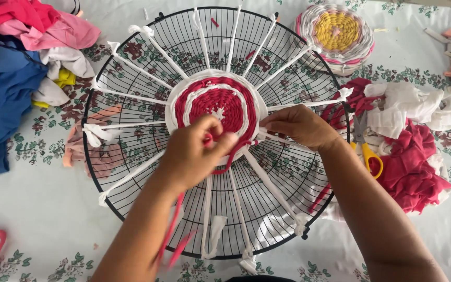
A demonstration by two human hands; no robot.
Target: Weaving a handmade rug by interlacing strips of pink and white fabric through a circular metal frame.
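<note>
Over a black wire fan guard (131, 78) strung with white fabric spokes, the left hand (194, 151) pinches a red fabric strip (225, 164) while the right hand (298, 125) grips a spoke beside the small red-and-white woven round (217, 102) at centre, most spoke length unwoven.

looks like a home craft corner; floral tabletop (37, 209) cover, fabric scraps (413, 151), scissors (365, 146), finished woven mat (335, 34)

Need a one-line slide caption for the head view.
Left hand threads a red fabric strip through a round woven mat on a black wire fan guard; right hand steadies its edge.
</note>
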